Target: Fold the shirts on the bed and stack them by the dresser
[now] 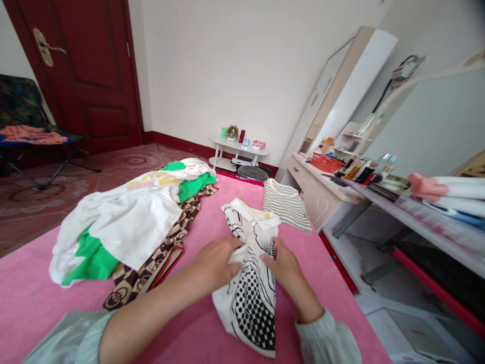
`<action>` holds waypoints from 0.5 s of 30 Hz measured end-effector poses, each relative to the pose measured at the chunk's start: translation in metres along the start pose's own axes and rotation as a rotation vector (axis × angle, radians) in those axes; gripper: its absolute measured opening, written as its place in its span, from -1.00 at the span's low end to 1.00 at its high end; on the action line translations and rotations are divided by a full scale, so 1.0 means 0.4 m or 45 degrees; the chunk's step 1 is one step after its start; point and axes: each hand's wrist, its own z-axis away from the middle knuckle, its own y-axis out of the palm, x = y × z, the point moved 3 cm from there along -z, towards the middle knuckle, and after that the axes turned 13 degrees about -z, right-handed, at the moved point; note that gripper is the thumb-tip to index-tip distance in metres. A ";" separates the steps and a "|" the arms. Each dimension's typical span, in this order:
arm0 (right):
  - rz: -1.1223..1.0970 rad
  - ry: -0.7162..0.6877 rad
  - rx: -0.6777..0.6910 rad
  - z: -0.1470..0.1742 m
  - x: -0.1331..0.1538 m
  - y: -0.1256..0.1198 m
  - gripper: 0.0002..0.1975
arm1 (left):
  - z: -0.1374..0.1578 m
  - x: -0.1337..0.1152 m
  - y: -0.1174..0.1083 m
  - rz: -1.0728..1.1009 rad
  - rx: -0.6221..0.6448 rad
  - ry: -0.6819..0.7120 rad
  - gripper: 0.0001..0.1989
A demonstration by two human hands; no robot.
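Observation:
A white collared shirt (250, 288) with black wavy lines, dots and checks lies folded into a narrow shape in front of me. Its collar (255, 215) points away from me. My left hand (217, 260) grips the shirt's left side, thumb and fingers closed on the cloth. On the opposite edge, my right hand (286, 265) pinches the fabric between thumb and fingers. Just beyond the collar, to the right, a black-and-white striped top (286, 205) is laid flat. The pink bed cover (189, 323) is under both garments.
Left of my hands is a heap of white and green clothes (132, 222), with a brown checked garment (178, 227) beside it. A dressing table (314, 182) with bottles and a red basket (326, 163) stands at right. A small white table (238, 145) is at the far wall.

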 end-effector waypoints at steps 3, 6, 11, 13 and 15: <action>-0.214 -0.055 -0.048 -0.008 -0.002 -0.011 -0.44 | -0.013 0.032 -0.034 -0.144 -0.043 -0.143 -0.56; -0.538 -0.035 -0.113 -0.018 0.002 -0.035 -0.53 | -0.011 0.024 -0.072 -0.318 -0.049 -0.172 -0.62; -0.591 -0.124 -0.160 -0.008 0.042 -0.034 -0.62 | 0.034 -0.088 -0.037 -0.287 0.181 -0.003 -0.63; -0.513 -0.212 -0.106 0.008 0.068 -0.009 -0.64 | 0.056 -0.127 0.008 -0.174 0.292 0.057 -0.60; -0.418 -0.258 -0.019 0.027 0.093 0.020 -0.61 | 0.073 -0.146 0.045 -0.049 0.326 0.089 -0.54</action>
